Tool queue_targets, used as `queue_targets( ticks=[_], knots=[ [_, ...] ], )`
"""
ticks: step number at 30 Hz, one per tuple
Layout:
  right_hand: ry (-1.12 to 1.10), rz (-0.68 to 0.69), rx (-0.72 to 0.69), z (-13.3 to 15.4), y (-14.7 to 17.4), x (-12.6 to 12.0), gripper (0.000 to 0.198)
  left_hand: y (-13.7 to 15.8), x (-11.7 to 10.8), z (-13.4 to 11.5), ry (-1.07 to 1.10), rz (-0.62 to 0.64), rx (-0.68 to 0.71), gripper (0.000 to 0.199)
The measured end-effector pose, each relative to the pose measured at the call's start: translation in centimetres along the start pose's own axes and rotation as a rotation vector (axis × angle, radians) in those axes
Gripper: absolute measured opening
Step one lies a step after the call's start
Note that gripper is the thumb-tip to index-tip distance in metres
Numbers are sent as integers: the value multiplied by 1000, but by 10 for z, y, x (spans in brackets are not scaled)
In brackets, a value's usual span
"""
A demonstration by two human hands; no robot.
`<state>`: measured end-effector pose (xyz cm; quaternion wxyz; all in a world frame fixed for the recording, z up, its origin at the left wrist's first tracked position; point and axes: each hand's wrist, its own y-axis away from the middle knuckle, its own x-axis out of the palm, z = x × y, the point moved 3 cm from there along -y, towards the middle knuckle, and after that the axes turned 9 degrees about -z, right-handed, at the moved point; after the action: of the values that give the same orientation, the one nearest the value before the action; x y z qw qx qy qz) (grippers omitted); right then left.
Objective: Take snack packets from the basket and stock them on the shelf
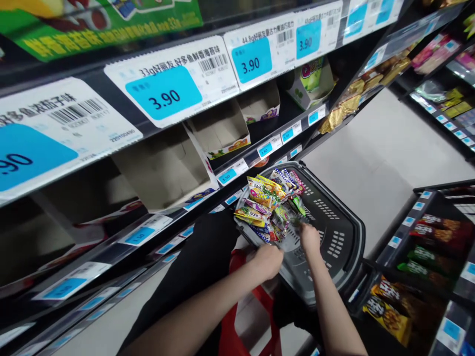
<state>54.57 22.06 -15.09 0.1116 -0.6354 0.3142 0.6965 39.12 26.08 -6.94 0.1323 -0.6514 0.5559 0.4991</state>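
A dark grey shopping basket (336, 198) with slotted holes is below me, with several colourful snack packets (260, 190) heaped at its left side. My left hand (267, 259) is closed in a fist over the basket's near edge, just below the packets. Over the middle of the basket, my right hand (309, 238) is closed too, close to a green packet (281, 216). Blur between the two hands hides what they hold, if anything.
Shelves with blue price labels (163, 96) run along my left, bearing open cardboard boxes (218, 126). A red frame (237, 316) is under my arms. Bagged snacks (389, 311) lie on the right-hand shelf. Pale floor (371, 148) shows beyond the basket.
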Motion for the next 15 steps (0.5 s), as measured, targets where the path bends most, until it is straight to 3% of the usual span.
queue_targets(
  ticks=[5,9,12,15],
  knots=[
    [20,50,-33,45,-50,33,28,-2,-5,12,-77,24,-86,27],
    [4,23,-38,70,-61,46,29,-2,-2,13,-63,76,-82,31],
    [-9,-43,-24,69,-58,36,29,-2,-1,12,-50,88,-84,34],
    [-142,-263,-36,57,-58,-6,30,-3,-3,10,-40,80,-96,35]
  ],
)
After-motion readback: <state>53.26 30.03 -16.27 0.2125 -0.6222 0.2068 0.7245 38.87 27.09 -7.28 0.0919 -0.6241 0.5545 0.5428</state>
